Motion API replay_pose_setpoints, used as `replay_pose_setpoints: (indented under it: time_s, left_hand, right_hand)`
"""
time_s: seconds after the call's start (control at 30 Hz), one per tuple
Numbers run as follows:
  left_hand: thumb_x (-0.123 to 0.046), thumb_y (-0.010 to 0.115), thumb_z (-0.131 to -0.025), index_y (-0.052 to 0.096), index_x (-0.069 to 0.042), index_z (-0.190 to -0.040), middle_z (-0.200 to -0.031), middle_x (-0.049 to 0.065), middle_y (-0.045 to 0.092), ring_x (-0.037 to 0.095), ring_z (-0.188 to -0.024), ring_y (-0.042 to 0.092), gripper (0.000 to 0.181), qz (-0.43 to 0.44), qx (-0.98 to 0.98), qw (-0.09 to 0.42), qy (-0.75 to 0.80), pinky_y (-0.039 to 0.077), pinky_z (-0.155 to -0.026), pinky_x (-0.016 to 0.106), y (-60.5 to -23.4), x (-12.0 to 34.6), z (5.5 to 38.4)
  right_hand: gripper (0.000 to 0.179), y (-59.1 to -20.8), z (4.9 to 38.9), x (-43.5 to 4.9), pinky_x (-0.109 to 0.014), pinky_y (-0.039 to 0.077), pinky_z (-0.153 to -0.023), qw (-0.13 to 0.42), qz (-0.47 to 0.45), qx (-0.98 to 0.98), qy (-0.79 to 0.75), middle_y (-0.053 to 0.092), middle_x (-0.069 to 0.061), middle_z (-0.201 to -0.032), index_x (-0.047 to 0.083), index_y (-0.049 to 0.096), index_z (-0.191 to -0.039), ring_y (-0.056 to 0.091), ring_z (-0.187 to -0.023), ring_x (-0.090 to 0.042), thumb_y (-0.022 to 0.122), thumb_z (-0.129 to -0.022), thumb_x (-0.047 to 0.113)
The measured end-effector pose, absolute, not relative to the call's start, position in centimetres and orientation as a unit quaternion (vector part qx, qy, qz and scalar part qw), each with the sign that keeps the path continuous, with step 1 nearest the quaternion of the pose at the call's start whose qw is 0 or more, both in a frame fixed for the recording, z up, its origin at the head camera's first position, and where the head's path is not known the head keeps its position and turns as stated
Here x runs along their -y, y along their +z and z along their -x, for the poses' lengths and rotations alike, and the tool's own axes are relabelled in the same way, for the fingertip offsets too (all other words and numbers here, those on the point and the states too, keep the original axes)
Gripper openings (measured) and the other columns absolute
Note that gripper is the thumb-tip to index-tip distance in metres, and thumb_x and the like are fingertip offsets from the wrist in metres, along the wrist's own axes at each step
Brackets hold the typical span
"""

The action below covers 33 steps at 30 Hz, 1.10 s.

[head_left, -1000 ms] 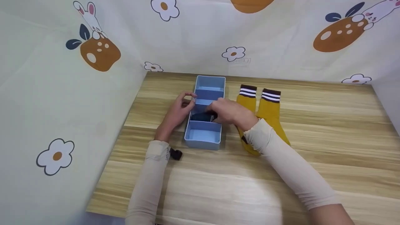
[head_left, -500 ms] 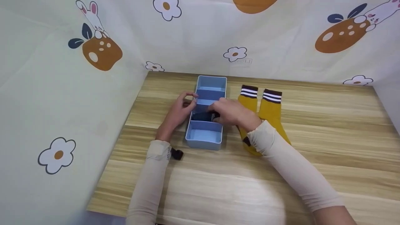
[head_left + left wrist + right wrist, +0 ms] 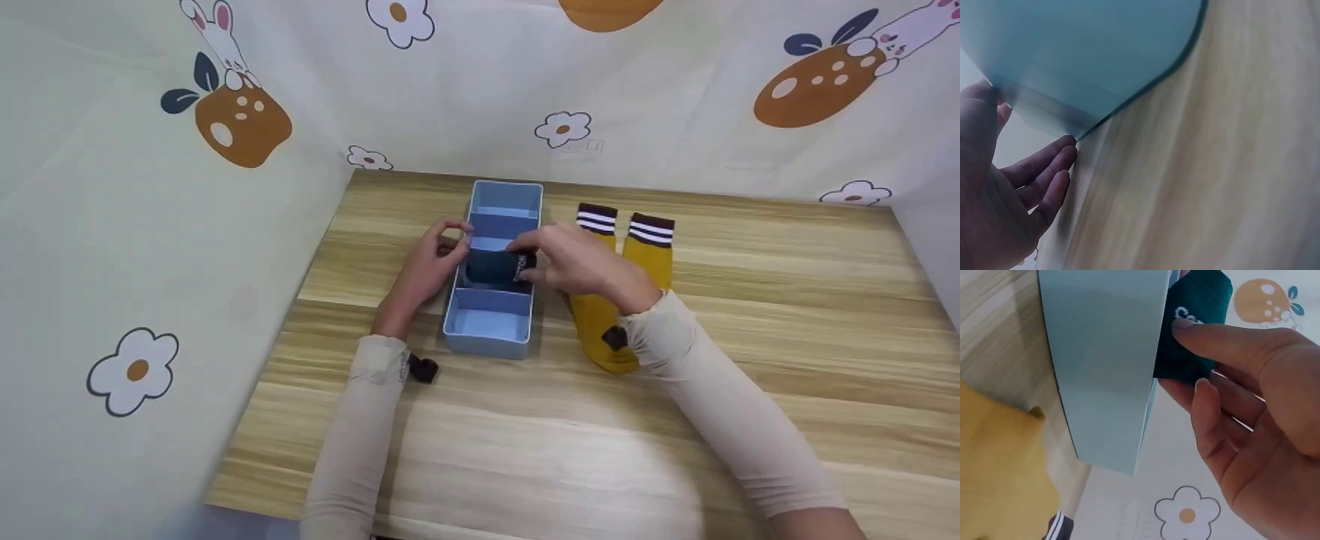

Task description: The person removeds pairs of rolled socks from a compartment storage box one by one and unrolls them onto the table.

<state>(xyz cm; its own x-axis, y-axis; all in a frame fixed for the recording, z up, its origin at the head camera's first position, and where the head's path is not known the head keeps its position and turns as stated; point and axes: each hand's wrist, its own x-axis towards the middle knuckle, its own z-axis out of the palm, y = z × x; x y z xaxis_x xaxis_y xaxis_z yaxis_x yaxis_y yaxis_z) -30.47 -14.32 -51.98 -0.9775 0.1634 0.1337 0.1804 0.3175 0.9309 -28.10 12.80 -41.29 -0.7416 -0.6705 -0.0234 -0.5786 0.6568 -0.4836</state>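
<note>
A light blue divided box [image 3: 487, 345] stands lengthwise on the table. My right hand [image 3: 577, 259] pinches a dark green rolled sock [image 3: 491, 268] with white lettering, thumb on its lettered face and fingers behind it. The sock lies across the third compartment from the back, raised to about rim height. In the right wrist view, the green sock [image 3: 1190, 354] sticks up past the box wall [image 3: 1100, 365]. My left hand [image 3: 431, 262] holds the box's left rim between thumb and index finger. In the left wrist view, the other fingers [image 3: 1044, 163] rest along the box's lower edge.
A pair of mustard yellow socks [image 3: 600, 322] with striped cuffs lies flat to the right of the box, partly under my right forearm. A small black object [image 3: 422, 369] sits by the left cuff. Patterned cloth [image 3: 480, 90] hangs behind the wooden table [image 3: 525, 450].
My right hand has shifted up and slightly right, lifting the green sock from low in its compartment to about the rim. The left hand stays on the box.
</note>
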Motion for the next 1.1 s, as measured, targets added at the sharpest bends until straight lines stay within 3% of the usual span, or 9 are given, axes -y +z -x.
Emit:
replay_pose_setpoints:
  time_s: [0.27, 0.47, 0.7, 0.9, 1.1]
  left_hand:
    - [-0.022, 0.063, -0.109, 0.065, -0.019, -0.131, -0.138, 0.014, 0.068, 0.023, -0.114, 0.072, 0.022, 0.105, 0.812, 0.008, -0.574, 0.056, -0.102, 0.043, -52.1, 14.3, 30.5]
    - [-0.024, 0.064, -0.109, 0.065, -0.022, -0.13, -0.138, 0.01, 0.067, 0.023, -0.116, 0.071, 0.022, 0.102, 0.815, 0.007, -0.571, 0.056, -0.103, 0.045, -52.0, 14.3, 30.5]
    - [-0.029, 0.064, -0.109, 0.066, -0.024, -0.13, -0.136, 0.009, 0.068, 0.022, -0.117, 0.071, 0.022, 0.092, 0.819, 0.0, -0.566, 0.056, -0.106, 0.046, -51.9, 14.3, 30.4]
    - [-0.034, 0.064, -0.108, 0.065, -0.026, -0.131, -0.128, 0.009, 0.073, 0.022, -0.116, 0.072, 0.024, 0.091, 0.823, -0.003, -0.561, 0.056, -0.105, 0.045, -51.9, 14.4, 30.3]
    - [-0.031, 0.064, -0.108, 0.065, -0.027, -0.132, -0.129, 0.01, 0.073, 0.022, -0.116, 0.072, 0.024, 0.091, 0.827, 0.0, -0.555, 0.056, -0.105, 0.046, -52.0, 14.5, 30.2]
  right_hand:
    - [0.034, -41.9, 28.0, -14.4, -0.05, 0.056, -0.111, 0.079, 0.335, -0.89, -0.3, 0.073, -0.007, -0.137, 0.015, 0.075, -0.134, 0.071, -0.123, -0.028, 0.077, -0.101, 0.02]
    - [0.034, -42.2, 27.8, -15.6, -0.05, 0.059, -0.105, 0.084, 0.335, -0.872, -0.348, 0.07, -0.007, -0.139, 0.016, 0.071, -0.137, 0.07, -0.125, -0.03, 0.074, -0.104, 0.021]
    - [0.032, -42.1, 27.3, -17.7, -0.038, 0.061, -0.086, 0.076, 0.327, -0.855, -0.395, 0.068, -0.001, -0.139, 0.024, 0.07, -0.137, 0.066, -0.122, -0.026, 0.073, -0.104, 0.023]
    - [0.035, -42.3, 26.8, -20.5, -0.026, 0.059, -0.088, 0.069, 0.311, -0.853, -0.414, 0.066, -0.005, -0.139, 0.022, 0.069, -0.14, 0.067, -0.119, -0.028, 0.073, -0.105, 0.024]
    - [0.036, -42.9, 26.2, -23.5, -0.022, 0.056, -0.095, 0.077, 0.282, -0.852, -0.435, 0.064, -0.003, -0.143, 0.026, 0.067, -0.143, 0.065, -0.12, -0.026, 0.07, -0.107, 0.027]
